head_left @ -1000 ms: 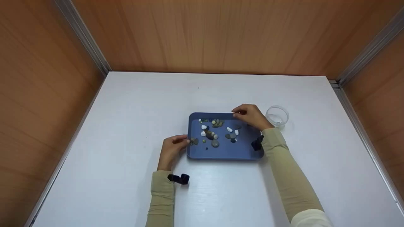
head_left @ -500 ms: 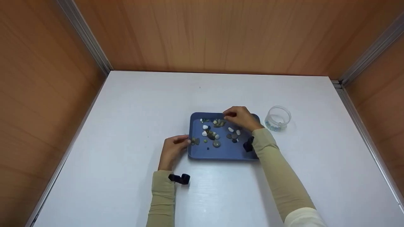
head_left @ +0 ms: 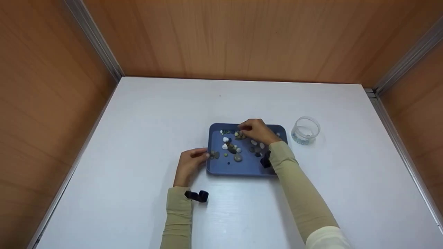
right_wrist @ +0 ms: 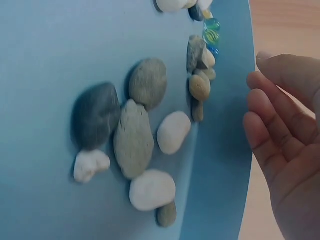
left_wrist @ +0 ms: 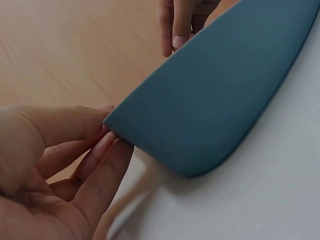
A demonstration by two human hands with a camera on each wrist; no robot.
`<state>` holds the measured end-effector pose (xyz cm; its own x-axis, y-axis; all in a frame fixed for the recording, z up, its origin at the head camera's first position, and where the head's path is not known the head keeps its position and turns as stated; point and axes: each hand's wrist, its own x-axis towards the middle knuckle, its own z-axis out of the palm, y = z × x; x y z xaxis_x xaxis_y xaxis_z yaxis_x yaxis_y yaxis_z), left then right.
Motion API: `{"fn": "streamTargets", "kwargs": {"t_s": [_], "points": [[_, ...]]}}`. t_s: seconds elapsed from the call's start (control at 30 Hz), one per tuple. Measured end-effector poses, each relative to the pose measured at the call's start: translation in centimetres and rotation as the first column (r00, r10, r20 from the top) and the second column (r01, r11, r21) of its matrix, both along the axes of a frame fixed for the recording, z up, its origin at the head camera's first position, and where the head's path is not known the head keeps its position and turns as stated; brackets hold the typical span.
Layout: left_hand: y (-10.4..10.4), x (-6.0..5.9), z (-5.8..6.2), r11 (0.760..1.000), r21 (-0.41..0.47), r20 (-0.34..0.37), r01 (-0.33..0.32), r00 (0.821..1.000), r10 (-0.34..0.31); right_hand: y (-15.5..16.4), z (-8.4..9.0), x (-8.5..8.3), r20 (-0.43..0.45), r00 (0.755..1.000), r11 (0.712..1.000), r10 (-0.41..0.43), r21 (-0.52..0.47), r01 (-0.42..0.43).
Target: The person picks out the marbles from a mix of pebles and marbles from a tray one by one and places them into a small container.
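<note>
A blue tray (head_left: 252, 169) holds loose stones and glass marbles. My left hand (head_left: 188, 165) pinches the rim on its left side, thumb on one face and fingers on the other in the left wrist view. Over the back of the tray hovers my right hand (head_left: 258, 131), its fingers relaxed and nothing between them. In the right wrist view it is beside a tan pebble (right_wrist: 200, 87) and green-blue glass marbles (right_wrist: 212, 36). Grey stones (right_wrist: 133, 140) and white stones (right_wrist: 153, 190) lie further left there. The right forearm hides part of the tray's right side.
A clear round container (head_left: 305, 130) with pale bluish pieces at its bottom stands right of the tray. The white table (head_left: 138, 131) is bordered by wood-look panels (head_left: 221, 38) at the back and both sides.
My right hand has moved left, from the container side to above the stones at the tray's back. It uncovers the container and the tray's back right corner. My left hand stays at the rim.
</note>
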<state>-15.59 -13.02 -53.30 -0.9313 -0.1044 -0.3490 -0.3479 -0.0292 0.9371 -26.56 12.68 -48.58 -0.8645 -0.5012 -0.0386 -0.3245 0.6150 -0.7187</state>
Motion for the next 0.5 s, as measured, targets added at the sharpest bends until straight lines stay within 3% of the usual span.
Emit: {"fn": "streamTargets", "kwargs": {"t_s": [0.5], "points": [[0.2,0.0,0.0,1.000,-0.001,0.013,-0.006,1.000,0.006,-1.4,-0.7,0.3,0.009,1.000,0.999,-0.024,0.045,0.023]]}}
